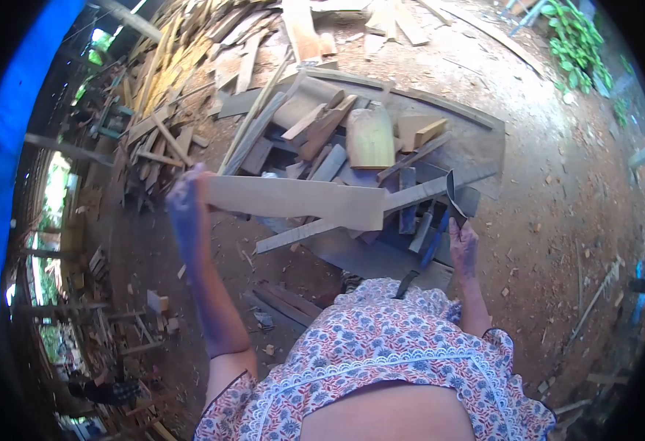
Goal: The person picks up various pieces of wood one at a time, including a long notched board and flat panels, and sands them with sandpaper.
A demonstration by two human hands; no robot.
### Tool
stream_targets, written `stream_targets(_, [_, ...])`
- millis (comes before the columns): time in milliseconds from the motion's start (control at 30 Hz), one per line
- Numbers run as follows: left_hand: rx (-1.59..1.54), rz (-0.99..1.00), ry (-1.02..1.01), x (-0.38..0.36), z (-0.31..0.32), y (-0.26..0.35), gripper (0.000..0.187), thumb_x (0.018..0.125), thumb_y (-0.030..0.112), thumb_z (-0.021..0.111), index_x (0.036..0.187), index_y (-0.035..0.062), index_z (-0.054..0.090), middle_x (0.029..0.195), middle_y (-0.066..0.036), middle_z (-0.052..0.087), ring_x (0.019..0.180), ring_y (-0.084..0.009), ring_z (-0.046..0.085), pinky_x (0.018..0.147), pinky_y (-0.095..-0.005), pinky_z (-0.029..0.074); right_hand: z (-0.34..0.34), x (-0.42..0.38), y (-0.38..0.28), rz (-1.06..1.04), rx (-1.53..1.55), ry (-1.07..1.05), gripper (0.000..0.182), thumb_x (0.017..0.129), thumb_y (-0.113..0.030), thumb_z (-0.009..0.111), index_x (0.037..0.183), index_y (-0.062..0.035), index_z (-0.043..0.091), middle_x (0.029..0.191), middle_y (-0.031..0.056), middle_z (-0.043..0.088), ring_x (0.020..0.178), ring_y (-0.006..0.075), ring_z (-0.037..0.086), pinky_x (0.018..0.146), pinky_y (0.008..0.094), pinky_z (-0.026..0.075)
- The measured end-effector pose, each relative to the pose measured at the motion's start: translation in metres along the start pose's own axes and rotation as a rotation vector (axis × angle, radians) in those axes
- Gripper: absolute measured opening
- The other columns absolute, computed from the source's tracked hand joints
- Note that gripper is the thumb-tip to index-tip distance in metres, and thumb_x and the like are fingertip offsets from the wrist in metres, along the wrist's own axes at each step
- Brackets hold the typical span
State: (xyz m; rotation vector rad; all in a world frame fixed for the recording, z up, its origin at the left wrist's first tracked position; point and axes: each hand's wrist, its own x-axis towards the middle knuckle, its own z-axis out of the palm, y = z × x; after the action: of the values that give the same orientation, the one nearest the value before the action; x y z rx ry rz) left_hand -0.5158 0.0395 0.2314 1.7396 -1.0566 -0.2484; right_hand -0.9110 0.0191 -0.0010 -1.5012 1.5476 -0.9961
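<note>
My left hand [189,197] is closed around the left end of a flat, pale wooden board [293,198]. The board is held out level above the wood pile, and its right end is wider, with a stepped edge. In my right hand [464,246], off to the right of the board, is a dark, thin, blade-like piece [453,202]. It points upward with a light edge; its exact kind I cannot make out. A long grey wooden strip [293,237] passes beneath the board. Behind it stands a yellowish wooden block [371,140] with a rounded top.
Wood offcuts [322,132] lie heaped on a dark sheet [484,136] before me. More scrap wood [249,37] covers the ground at the back. Dark planks [286,303] lie near my lap. Green plants [576,44] grow at the back right, and a blue tarp [14,147] hangs at left.
</note>
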Motion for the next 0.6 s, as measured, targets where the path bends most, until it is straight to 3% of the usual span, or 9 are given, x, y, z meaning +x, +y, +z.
stream_targets(67, [0.087,-0.061,0.000,-0.008,0.007,-0.013,0.042,0.093,0.039,0.050,0.084,0.0008,0.064,0.073,-0.008,0.061,0.061,-0.0137,0.062,0.043,-0.0275,0.051,0.021,0.006,-0.017,-0.092,0.054,-0.079,0.032,0.096,-0.008,0.052,0.127,-0.0040,0.054,0.116,0.0174,0.064,0.106,0.0224,0.063,0.087,0.0332,0.048])
stream_targets(133, [0.139,-0.139,0.062,-0.016,0.010,-0.003,0.044,0.095,0.038,0.046,0.083,-0.0001,0.063,0.081,-0.011,0.062,0.072,-0.0155,0.064,0.057,-0.0299,0.054,0.041,0.004,-0.042,-0.181,0.104,-0.156,0.032,0.095,-0.007,0.052,0.127,-0.0033,0.054,0.119,0.0167,0.062,0.109,0.0218,0.061,0.090,0.0324,0.047])
stream_targets(167, [0.151,-0.135,0.081,-0.021,0.011,-0.007,0.044,0.095,0.038,0.046,0.083,-0.0001,0.063,0.081,-0.011,0.062,0.072,-0.0155,0.064,0.057,-0.0299,0.054,0.054,0.001,-0.063,-0.270,0.163,-0.221,0.033,0.095,-0.005,0.051,0.128,-0.0032,0.053,0.122,0.0167,0.060,0.112,0.0240,0.060,0.094,0.0327,0.046])
stream_targets(233, [0.019,-0.006,0.156,-0.024,0.022,-0.016,0.049,0.098,0.043,0.039,0.095,-0.0007,0.061,0.092,-0.014,0.061,0.081,-0.0167,0.062,0.073,-0.0314,0.052,0.077,-0.002,-0.108,-0.417,0.278,-0.344,0.037,0.093,0.000,0.049,0.129,-0.0032,0.051,0.129,0.0174,0.055,0.118,0.0286,0.055,0.100,0.0353,0.044])
stream_targets(400, [-0.481,-0.020,0.169,-0.046,0.049,-0.015,0.063,0.097,0.058,0.031,0.115,-0.0004,0.049,0.108,-0.017,0.057,0.092,-0.0213,0.059,0.085,-0.0332,0.048,0.113,-0.008,-0.227,-0.878,0.367,-0.457,0.054,0.082,0.009,0.051,0.134,-0.0034,0.047,0.145,0.0149,0.040,0.134,0.0307,0.038,0.111,0.0421,0.032])
stream_targets(433, [-0.617,-0.027,0.118,-0.049,0.048,-0.018,0.067,0.096,0.061,0.030,0.118,-0.0002,0.045,0.114,-0.019,0.055,0.097,-0.0240,0.059,0.086,-0.0336,0.048,0.121,-0.013,-0.233,-0.867,0.370,-0.456,0.054,0.082,0.009,0.051,0.134,-0.0034,0.047,0.145,0.0149,0.040,0.134,0.0307,0.038,0.111,0.0421,0.032])
stream_targets(467, [-0.515,-0.014,0.145,-0.053,0.049,-0.010,0.065,0.096,0.062,0.029,0.114,0.0008,0.043,0.120,-0.021,0.054,0.112,-0.0300,0.056,0.092,-0.0374,0.047,0.128,-0.017,-0.235,-0.899,0.413,-0.448,0.056,0.080,0.009,0.051,0.134,-0.0029,0.047,0.144,0.0156,0.041,0.134,0.0313,0.038,0.112,0.0433,0.032])
stream_targets(567, [-0.439,0.022,0.217,-0.057,0.049,-0.010,0.062,0.096,0.060,0.027,0.111,0.0018,0.042,0.121,-0.023,0.054,0.119,-0.0338,0.053,0.096,-0.0405,0.046,0.141,-0.018,-0.203,-0.920,0.405,-0.429,0.058,0.078,0.010,0.051,0.134,-0.0030,0.047,0.142,0.0163,0.042,0.134,0.0322,0.038,0.112,0.0448,0.031])
stream_targets(600, [-0.491,-0.072,0.240,-0.061,0.048,-0.003,0.061,0.096,0.060,0.027,0.109,0.0022,0.041,0.117,-0.023,0.056,0.115,-0.0354,0.056,0.098,-0.0426,0.045,0.142,-0.016,-0.183,-0.886,0.324,-0.438,0.058,0.078,0.011,0.051,0.134,-0.0032,0.047,0.142,0.0166,0.043,0.134,0.0323,0.038,0.112,0.0443,0.031])
